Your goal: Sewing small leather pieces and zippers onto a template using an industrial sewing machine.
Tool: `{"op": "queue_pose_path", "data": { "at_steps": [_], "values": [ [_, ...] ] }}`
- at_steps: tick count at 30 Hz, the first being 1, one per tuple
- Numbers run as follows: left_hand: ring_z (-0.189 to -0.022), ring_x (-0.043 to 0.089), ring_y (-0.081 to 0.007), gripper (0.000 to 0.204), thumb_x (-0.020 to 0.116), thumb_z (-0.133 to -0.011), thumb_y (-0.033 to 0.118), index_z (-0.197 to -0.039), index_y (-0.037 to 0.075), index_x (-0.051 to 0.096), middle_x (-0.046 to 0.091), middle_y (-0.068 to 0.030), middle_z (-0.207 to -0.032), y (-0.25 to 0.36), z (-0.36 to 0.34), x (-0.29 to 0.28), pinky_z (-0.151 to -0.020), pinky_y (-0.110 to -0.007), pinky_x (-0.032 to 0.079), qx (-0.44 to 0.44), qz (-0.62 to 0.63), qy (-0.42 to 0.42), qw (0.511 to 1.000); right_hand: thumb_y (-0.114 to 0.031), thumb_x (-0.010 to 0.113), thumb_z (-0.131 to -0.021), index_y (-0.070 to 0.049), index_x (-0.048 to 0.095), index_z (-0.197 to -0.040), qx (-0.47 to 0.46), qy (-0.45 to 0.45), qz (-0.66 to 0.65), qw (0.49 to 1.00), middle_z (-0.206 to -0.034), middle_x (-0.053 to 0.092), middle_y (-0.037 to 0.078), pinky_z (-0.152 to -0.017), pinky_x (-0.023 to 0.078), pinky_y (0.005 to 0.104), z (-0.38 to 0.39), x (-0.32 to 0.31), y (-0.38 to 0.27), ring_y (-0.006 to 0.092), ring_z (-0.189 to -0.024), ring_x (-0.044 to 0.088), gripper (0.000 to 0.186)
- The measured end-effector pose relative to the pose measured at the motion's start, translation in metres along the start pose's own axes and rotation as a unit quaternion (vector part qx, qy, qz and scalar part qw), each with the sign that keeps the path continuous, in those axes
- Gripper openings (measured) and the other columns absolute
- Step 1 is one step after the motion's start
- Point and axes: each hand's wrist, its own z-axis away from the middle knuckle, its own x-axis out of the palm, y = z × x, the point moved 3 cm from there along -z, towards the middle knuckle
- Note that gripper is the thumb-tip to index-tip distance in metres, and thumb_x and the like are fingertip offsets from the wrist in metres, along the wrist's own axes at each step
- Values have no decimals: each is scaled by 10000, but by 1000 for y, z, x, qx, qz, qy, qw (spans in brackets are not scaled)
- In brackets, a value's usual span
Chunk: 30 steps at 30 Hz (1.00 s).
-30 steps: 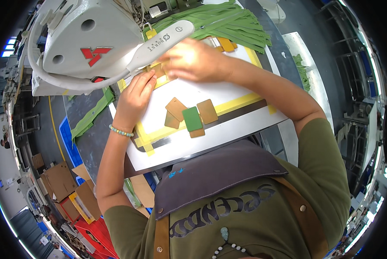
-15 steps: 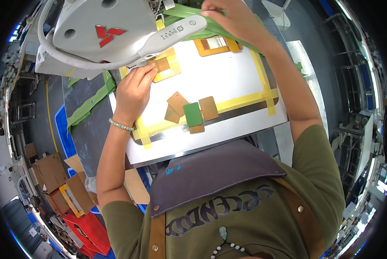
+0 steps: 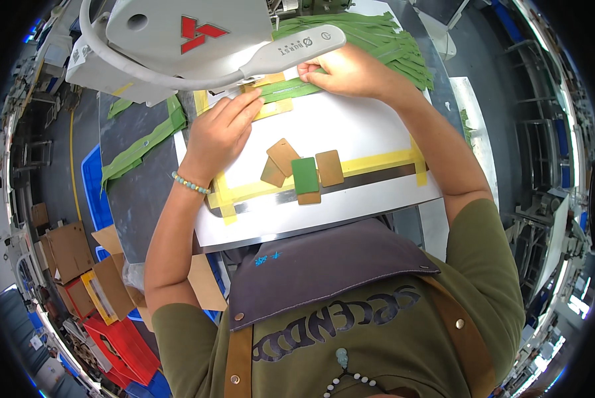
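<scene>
My left hand (image 3: 219, 132) lies flat on the white work plate (image 3: 350, 132), fingers pressing the left end of a green strip (image 3: 291, 90) that lies over a tan frame piece (image 3: 274, 109). My right hand (image 3: 346, 73) pinches the same green strip at its right end, just under the arm of the grey-white sewing machine (image 3: 178, 40). Nearer to me on the plate lie several small tan cards (image 3: 283, 156) and one green card (image 3: 304, 175), untouched.
A heap of green strips (image 3: 383, 40) lies behind the plate at the right. More green strips (image 3: 141, 146) trail over the dark table at the left. Yellow tape (image 3: 377, 161) outlines the plate. Cardboard boxes (image 3: 65, 249) and red bins (image 3: 121, 345) stand on the floor lower left.
My right hand has come back from the green heap with a strip and laid it on the tan frame piece. My left hand has slid right onto that strip.
</scene>
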Motion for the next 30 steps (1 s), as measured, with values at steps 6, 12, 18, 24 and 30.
{"op": "queue_pose_path", "data": {
  "at_steps": [6,12,18,24,30],
  "values": [
    [-946,649,-243,313,794,-898,122,-1194,27,758,733,-16,-1330,-2,-3,7,-863,-356,574,-15,1,-68,998,-216,678,-944,-62,720,-917,2,-27,23,999,-719,664,120,-675,504,444,0,0,2,299,-696,641,162],
    [-963,644,-243,307,791,-914,148,-1193,25,758,730,-14,-1338,-3,0,6,-882,-358,571,-30,6,-66,997,-305,732,-1002,-47,744,-1065,210,-120,-17,970,-733,642,24,-688,471,301,23,-66,-14,96,-726,591,265],
    [-963,644,-242,309,785,-922,146,-1199,12,753,732,-18,-1341,-2,1,10,-884,-354,571,-19,-12,-63,998,-311,693,-1025,-60,762,-1043,185,-132,113,967,-697,610,4,-666,434,316,44,-89,24,89,-693,555,261],
    [-958,655,-246,305,788,-919,140,-1187,0,749,742,-34,-1291,-2,0,9,-865,-357,573,-14,-7,-55,998,-284,669,-1043,-84,752,-1194,90,-15,87,992,-855,724,43,-713,479,362,16,-53,0,127,-785,621,264],
    [-953,664,-257,294,797,-906,131,-1166,4,750,745,-49,-1244,-3,-1,7,-852,-363,573,-15,15,-45,999,-310,664,-1053,-64,507,-1579,-37,95,-211,972,-1401,684,104,-1075,517,359,-29,16,16,165,-1258,652,602]
  ]
}}
